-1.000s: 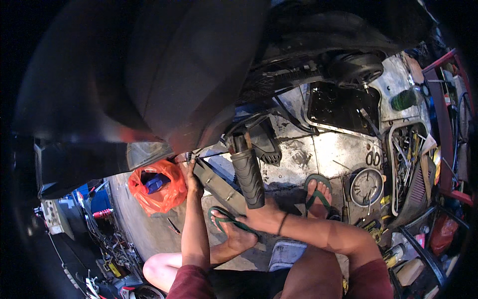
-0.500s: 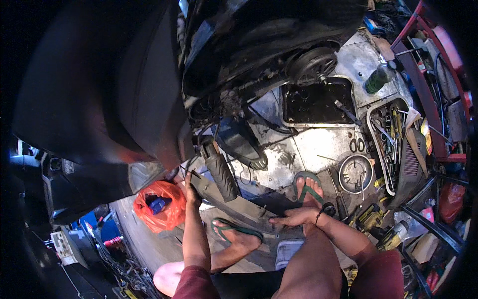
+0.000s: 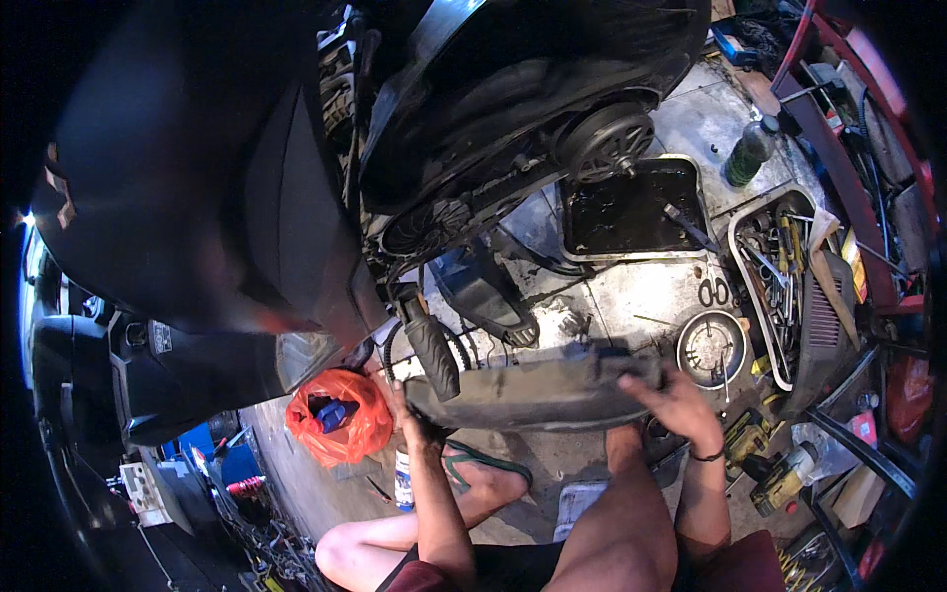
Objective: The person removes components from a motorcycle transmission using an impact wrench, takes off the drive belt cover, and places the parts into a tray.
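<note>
Between my hands is a long dark cover with a dusty grey-brown face (image 3: 533, 390), lying crosswise above my feet. My left hand (image 3: 418, 426) grips its left end, with the fingers partly hidden behind it. My right hand (image 3: 679, 407) holds the right end, slightly blurred. A black ribbed footrest (image 3: 432, 357) overlaps the cover's left part. Just beyond stands a black scooter (image 3: 513, 109), its side open around a finned round part (image 3: 426, 227) and a dark wheel-like disc (image 3: 612, 143).
An oil-dark tray (image 3: 631, 255) lies under the scooter. To its right are a green bottle (image 3: 752, 153), a tray of tools (image 3: 779, 286), scissors (image 3: 712, 289) and a round metal pan (image 3: 710, 350). A yellow drill (image 3: 784, 474) sits near my right arm, an orange bag (image 3: 340, 419) beside my left.
The long cover has risen and turned more level, now hiding my right foot. My right hand has moved right to its end. My left hand has shifted slightly right and down.
</note>
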Motion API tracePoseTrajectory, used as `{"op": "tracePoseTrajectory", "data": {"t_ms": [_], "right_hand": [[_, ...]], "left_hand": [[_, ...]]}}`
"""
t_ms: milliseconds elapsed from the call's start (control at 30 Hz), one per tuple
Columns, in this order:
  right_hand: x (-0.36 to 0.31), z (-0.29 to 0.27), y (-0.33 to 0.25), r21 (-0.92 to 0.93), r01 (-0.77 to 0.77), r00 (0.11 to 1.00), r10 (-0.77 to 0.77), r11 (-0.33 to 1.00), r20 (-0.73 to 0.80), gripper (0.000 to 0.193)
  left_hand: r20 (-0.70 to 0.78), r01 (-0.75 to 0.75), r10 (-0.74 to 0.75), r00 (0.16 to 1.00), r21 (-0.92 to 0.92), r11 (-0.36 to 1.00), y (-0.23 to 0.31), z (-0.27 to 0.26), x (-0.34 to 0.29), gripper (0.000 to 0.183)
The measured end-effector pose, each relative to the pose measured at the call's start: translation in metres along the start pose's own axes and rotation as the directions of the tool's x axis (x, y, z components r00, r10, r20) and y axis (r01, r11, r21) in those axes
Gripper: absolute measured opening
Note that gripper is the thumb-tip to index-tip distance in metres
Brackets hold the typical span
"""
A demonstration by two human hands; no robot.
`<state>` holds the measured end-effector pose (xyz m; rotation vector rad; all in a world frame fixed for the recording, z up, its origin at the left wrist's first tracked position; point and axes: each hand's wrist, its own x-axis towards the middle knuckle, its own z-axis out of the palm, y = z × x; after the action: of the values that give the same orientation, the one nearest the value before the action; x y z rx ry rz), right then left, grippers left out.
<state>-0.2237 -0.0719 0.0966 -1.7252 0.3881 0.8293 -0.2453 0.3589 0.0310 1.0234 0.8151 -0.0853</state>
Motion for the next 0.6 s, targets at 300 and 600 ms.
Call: {"op": "tracePoseTrajectory", "data": {"t_ms": [300, 600], "right_hand": [[-0.015, -0.047, 0.029, 0.200, 0.058, 0.789, 0.078, 0.978, -0.609, 0.097], [0.034, -0.107, 0.002, 0.242, 0.433, 0.661, -0.124, 0.868, -0.740, 0.072]], "left_hand": [[-0.076, 0.233, -0.225, 0.971, 0.129, 0.964, -0.047, 0.078, -0.059, 0.077], [0.064, -0.104, 0.095, 0.993, 0.152, 0.983, -0.036, 0.148, -0.014, 0.074]]}}
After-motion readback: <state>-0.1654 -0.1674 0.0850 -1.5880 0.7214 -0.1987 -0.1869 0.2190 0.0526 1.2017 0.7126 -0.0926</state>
